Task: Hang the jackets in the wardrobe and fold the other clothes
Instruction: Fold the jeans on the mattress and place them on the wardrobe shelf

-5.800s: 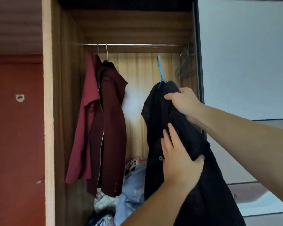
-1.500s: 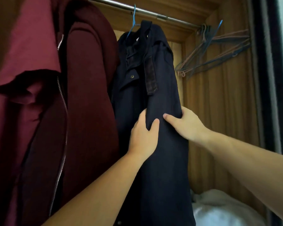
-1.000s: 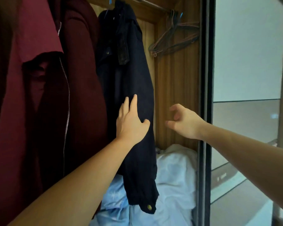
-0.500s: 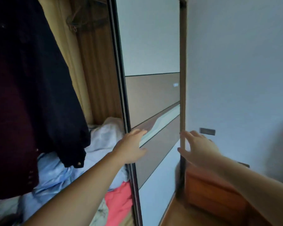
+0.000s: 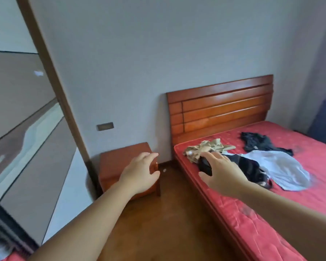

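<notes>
From the head view, your left hand (image 5: 139,174) and right hand (image 5: 222,172) both reach forward with fingers loosely spread, holding nothing. The crumpled beige garment (image 5: 205,150), black garment (image 5: 252,168) and white shirt (image 5: 282,170) lie beyond your right hand on the red mattress (image 5: 271,219), far black cloth (image 5: 262,144) behind them.

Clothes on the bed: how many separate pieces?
4: tan garment near the headboard, black piece beside it, white piece overlapping that, dark piece beyond. More may be hidden.
</notes>
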The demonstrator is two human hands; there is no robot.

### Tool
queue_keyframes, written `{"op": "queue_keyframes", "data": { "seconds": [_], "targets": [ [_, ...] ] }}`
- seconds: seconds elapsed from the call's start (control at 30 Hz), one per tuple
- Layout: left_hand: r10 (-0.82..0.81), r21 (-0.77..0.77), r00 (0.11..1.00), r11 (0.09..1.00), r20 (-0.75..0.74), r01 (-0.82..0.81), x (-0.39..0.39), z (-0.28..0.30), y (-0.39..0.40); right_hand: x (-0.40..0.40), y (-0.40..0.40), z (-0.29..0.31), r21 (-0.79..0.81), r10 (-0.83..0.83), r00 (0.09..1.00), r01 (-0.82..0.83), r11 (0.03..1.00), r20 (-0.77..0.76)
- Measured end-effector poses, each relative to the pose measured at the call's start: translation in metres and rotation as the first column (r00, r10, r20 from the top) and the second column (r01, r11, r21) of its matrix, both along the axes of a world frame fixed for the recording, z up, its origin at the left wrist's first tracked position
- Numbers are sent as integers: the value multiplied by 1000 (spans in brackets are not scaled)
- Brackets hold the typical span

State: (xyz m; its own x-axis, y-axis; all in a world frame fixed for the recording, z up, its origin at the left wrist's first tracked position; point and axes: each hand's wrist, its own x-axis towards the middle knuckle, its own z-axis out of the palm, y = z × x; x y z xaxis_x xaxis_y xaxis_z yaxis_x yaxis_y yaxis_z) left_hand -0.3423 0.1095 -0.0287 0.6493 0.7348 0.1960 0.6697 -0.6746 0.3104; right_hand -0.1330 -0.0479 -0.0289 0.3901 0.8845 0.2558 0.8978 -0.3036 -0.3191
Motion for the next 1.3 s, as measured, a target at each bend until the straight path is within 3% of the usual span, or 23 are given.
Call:
{"op": "queue_keyframes", "data": {
  "seconds": [0.13,0.3,0.7,1.07,1.3],
  "targets": [
    [-249,-71,967,967,-55,245,60,-19,-49,24,-94,-21,-94,-200,980,198,976,-14],
    [-422,-120,906,902,-38,415,117,-18,-127,50,-208,-26,-96,-416,908,410,907,-47],
    [-536,-208,844,827,-16,522,179,-33,-329,67,-431,-57,-115,-577,806,566,816,-127],
    [-570,-270,821,792,-8,547,242,-65,-344,121,-451,-87,-206,-672,729,643,738,-131],
    [-710,-273,703,685,-40,676,352,-85,-353,172,-466,-84,-247,-800,592,764,596,-100]
  ]
}}
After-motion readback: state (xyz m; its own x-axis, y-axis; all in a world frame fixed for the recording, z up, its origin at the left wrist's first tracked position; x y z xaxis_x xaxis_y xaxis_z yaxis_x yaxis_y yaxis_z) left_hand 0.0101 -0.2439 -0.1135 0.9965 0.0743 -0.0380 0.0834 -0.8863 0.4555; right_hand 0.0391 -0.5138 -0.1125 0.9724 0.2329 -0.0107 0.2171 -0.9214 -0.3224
